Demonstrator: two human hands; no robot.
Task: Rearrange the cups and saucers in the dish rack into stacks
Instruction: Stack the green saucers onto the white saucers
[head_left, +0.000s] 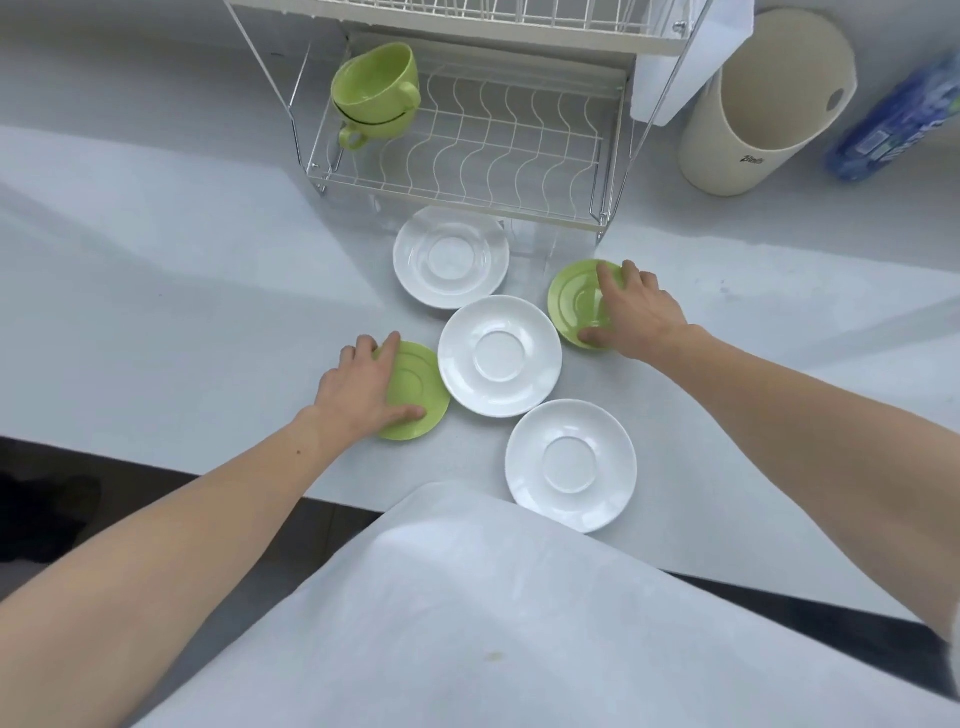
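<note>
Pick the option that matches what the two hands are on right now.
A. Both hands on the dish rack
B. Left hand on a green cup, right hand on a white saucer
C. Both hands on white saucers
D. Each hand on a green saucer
D: the left hand grips the near green saucer and the right hand grips the far green saucer, both on the counter; the three white saucers lie untouched.

Cups (375, 93) in rack (467, 156) — saucers (500, 356) before.
</note>
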